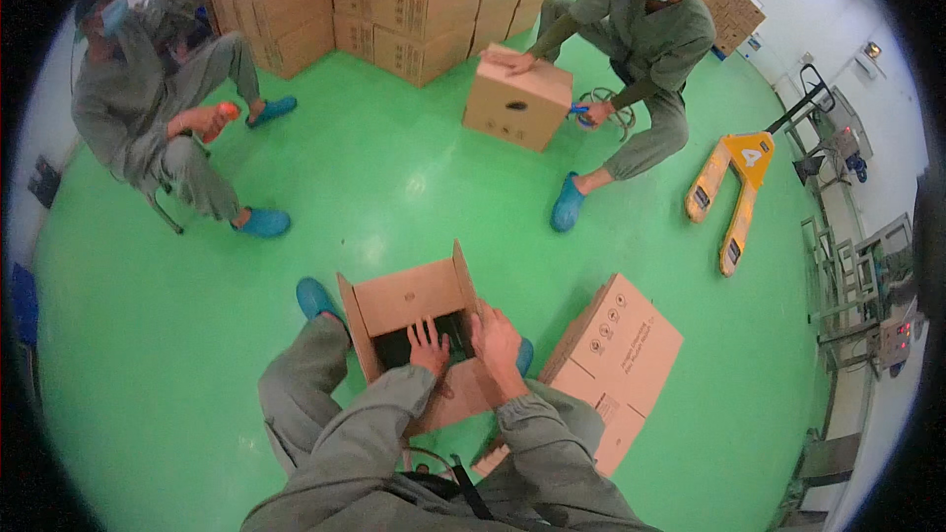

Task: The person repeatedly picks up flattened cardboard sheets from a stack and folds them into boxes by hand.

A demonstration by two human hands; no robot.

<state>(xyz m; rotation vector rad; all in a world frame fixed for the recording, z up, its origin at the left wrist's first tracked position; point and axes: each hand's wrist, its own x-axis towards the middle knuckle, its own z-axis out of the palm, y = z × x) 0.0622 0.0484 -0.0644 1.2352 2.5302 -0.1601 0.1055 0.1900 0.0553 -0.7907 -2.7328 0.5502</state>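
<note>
The erected carton (407, 298) stands unclosed, my left hand (429, 347) splayed at its opening, seemingly empty, my right hand (497, 343) half-curled along its wall, hold unclear, with flattened cartons (623, 360) left unassembled.

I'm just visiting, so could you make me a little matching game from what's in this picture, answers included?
1. Pallet jack
2. Open box
3. Flat cardboard
4. Big carton stack

A. Piled at the top, left of centre
B. Close at the person's right
C. Yellow
D. In front of the person, with left hand and right hand at it

Pairs: 1-C, 2-D, 3-B, 4-A
</note>
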